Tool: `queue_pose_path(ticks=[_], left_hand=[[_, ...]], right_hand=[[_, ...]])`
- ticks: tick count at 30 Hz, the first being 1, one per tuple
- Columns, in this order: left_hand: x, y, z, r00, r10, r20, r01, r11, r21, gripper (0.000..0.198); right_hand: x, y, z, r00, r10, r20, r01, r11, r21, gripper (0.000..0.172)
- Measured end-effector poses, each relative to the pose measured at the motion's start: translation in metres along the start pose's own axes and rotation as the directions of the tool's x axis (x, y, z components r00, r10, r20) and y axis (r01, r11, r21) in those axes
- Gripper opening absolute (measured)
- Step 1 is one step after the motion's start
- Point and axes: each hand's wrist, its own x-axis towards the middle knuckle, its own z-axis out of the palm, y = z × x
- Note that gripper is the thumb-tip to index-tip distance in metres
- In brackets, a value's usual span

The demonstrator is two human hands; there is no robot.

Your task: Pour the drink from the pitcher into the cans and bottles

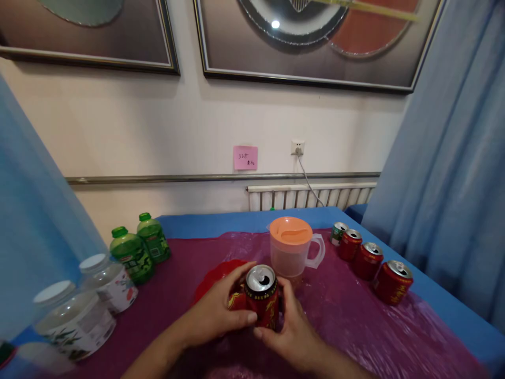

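Between my two hands is an opened red drink can (pixel 261 300) with yellow lettering and a silver top. My left hand (pixel 221 302) wraps its left side, thumb across the front. On the other side, my right hand (pixel 290 323) grips the can with its thumb low at the front. Behind my left hand lies a red plastic dish (pixel 213 276), partly hidden by that hand. A clear plastic jug (pixel 290 260) with an orange lid stands just beyond the can, its handle to the right.
Along the right edge stand several opened cans (pixel 369 260). Two green bottles (pixel 132 255) and two white-lidded clear jars (pixel 74 321) line the left. Purple plastic sheeting (pixel 347 326) covers the blue table (pixel 197 226). Curtains (pixel 445 173) hang at both sides.
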Motion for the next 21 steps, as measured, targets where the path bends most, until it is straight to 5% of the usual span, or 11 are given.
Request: queue_pose_path(ticks=[2,5,8,10,14,18,21], left_hand=[[0.002,-0.005,0.001,0.998,0.021,0.065,-0.015,0.995,-0.098,0.081],[0.005,-0.003,0.001,1.0,0.017,-0.008,-0.018,0.997,-0.077,0.074],[0.009,-0.006,-0.012,0.974,-0.016,-0.225,0.037,0.995,0.089,0.07],[0.013,-0.018,-0.024,0.916,0.014,-0.4,0.097,0.962,0.255,0.068],[0.02,-0.062,-0.043,0.805,0.103,-0.584,0.209,0.872,0.442,0.067],[0.021,-0.094,-0.041,0.797,0.112,-0.593,0.232,0.85,0.473,0.065],[0.017,-0.101,-0.037,0.82,0.13,-0.557,0.221,0.826,0.518,0.066]], right_hand=[[0.002,-0.001,-0.001,0.997,-0.019,0.069,0.016,0.999,0.047,0.073],[0.0,0.001,-0.001,0.997,-0.045,0.06,0.041,0.996,0.074,0.071],[-0.007,0.008,-0.017,0.986,-0.071,-0.15,0.067,0.997,-0.036,0.049],[-0.01,0.014,-0.04,0.939,-0.091,-0.331,0.05,0.99,-0.132,0.036],[0.006,0.026,-0.096,0.815,-0.11,-0.569,-0.031,0.972,-0.231,0.047],[0.043,0.031,-0.129,0.802,-0.008,-0.597,-0.099,0.984,-0.147,0.064],[0.068,0.032,-0.132,0.837,0.037,-0.546,-0.109,0.989,-0.099,0.06]])
